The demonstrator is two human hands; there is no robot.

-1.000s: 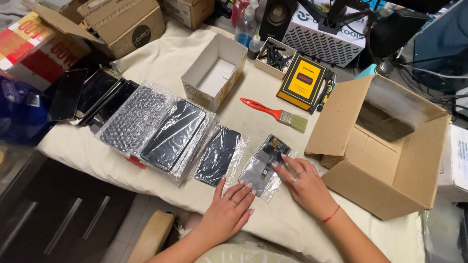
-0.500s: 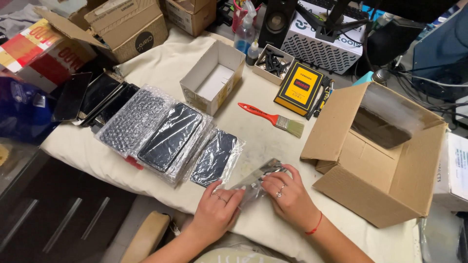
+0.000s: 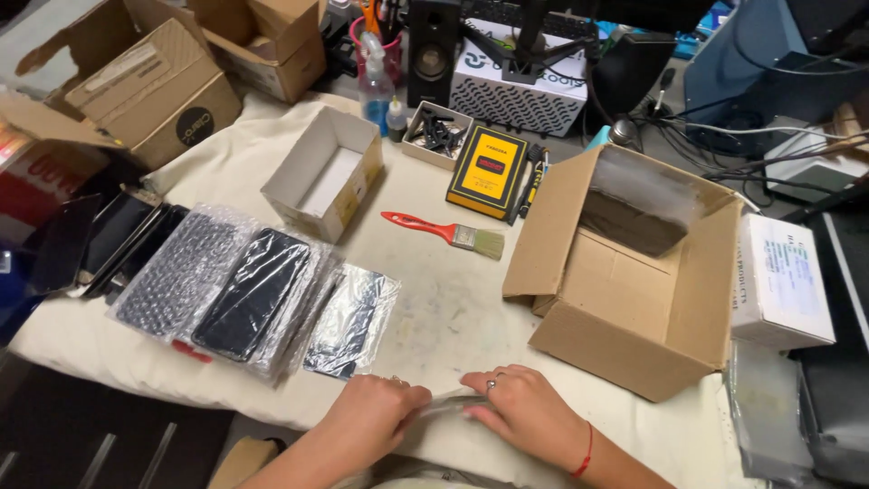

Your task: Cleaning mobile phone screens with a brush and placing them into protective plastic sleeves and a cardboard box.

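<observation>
Both yr hands, left hand (image 3: 376, 418) & right hand (image 3: 525, 412), pinch the clear wrapped piece (image 3: 445, 405) at the table's near edge, w/ three bagged phones (image 3: 249, 294) already laid out beyond, red brush (image 3: 442, 230) & open carton (image 3: 634, 272) farther back, unwrapped phones (image 3: 100, 240) waiting far left.

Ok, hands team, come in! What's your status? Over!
Left hand and right hand both gripping a clear plastic sleeve at the table's near edge. Bagged dark screens lie left, open cardboard box right; neither touching.
</observation>
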